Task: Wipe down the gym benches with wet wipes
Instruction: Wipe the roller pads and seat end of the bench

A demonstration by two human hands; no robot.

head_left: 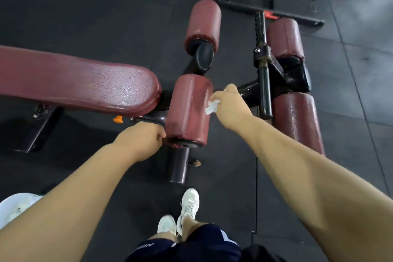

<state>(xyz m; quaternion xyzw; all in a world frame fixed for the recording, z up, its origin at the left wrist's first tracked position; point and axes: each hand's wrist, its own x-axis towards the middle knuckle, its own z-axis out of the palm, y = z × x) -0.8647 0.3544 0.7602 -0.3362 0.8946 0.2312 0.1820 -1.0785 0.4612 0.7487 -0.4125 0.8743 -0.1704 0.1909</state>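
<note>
I'm standing at the foot end of the bench, looking down over both arms. My right hand [230, 105] has its fingers [214, 97] bunched around a crumpled white wipe [212, 107], and the wipe is pressed against the right side of the near roller pad [189, 108], about halfway along its length. My left hand [141, 139] is closed at the near end of that same roller, just beside the end cap; I judge it is steadying the roller, though I cannot tell exactly what the fingers are pinching there.

The bench pad [85, 83] runs off to the left and shines as if already damp, so I reckon the step in hand is the foot rollers. To do this one well, I would hold the near end firmly so the roller cannot spin, then drag the wipe along its full length in overlapping passes and work round to the underside, which I cannot see from here. The wipe is balled up small; spreading it flatter under the fingers would cover more vinyl per pass. The far roller [203, 24] and the two rollers on the right [295, 117] stand well apart on the black floor mat [85, 6].
</note>
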